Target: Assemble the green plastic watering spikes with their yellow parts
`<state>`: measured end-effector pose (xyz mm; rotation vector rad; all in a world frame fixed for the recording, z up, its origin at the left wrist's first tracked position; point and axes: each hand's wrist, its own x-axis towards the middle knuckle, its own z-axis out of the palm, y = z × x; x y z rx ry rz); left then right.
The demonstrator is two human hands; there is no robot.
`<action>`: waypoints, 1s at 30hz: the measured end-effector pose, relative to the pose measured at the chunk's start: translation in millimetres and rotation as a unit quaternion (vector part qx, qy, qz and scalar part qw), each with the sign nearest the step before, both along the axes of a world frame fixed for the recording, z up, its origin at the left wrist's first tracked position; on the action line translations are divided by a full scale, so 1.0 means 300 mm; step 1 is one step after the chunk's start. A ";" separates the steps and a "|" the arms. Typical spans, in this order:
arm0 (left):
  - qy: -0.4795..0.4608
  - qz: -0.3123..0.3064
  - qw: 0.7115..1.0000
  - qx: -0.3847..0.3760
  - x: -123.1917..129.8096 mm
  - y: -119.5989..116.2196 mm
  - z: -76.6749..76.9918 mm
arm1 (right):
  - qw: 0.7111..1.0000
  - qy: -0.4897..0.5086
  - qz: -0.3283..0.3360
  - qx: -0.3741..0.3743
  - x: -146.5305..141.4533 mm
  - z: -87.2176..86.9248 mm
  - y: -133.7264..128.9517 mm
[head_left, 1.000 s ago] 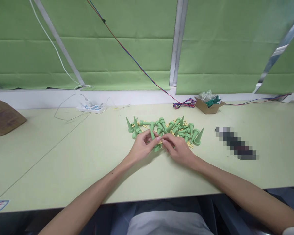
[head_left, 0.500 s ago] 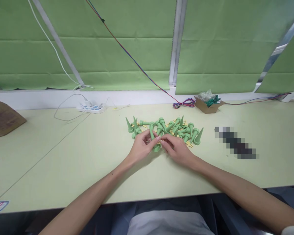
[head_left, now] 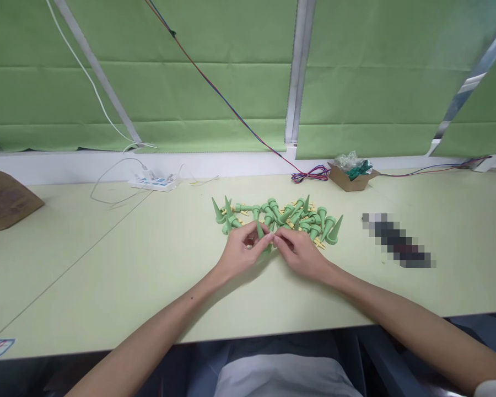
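Note:
My left hand [head_left: 240,249] is closed around a green plastic cone spike [head_left: 260,230], which points upward between thumb and fingers. The spike's wider base is partly hidden by the hand. My right hand [head_left: 301,251] meets it from the right, thumb and forefinger pinched together. What these fingertips hold is too small and too covered to make out. Just beyond both hands lies a heap of similar green cone spikes [head_left: 273,207], some upright and others on their sides. Small yellow plastic pieces [head_left: 320,243] are mixed among them.
A small cardboard box [head_left: 353,182] with clear and green plastic stands at the back, beside a coiled red-and-blue cable [head_left: 311,175]. A white power strip [head_left: 159,184] is at the back left. Brown paper [head_left: 8,198] lies far left; a blurred dark object [head_left: 399,242] lies right.
The green spike in my left hand has shifted slightly right and lower, with its base now more covered. Both hands stay close together, my right fingertips slightly farther right.

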<state>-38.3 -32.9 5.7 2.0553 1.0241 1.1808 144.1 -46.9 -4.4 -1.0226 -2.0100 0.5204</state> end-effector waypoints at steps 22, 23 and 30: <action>-0.107 0.004 0.994 0.007 0.005 -0.025 0.020 | 0.991 0.116 -0.058 -0.038 0.000 0.007 -0.016; -0.102 0.017 0.995 0.002 0.006 -0.024 0.026 | 0.990 0.123 -0.059 -0.038 0.000 0.005 -0.016; 0.008 0.018 0.998 -0.065 -0.001 -0.004 0.022 | 0.984 0.166 -0.040 -0.041 0.003 -0.001 -0.014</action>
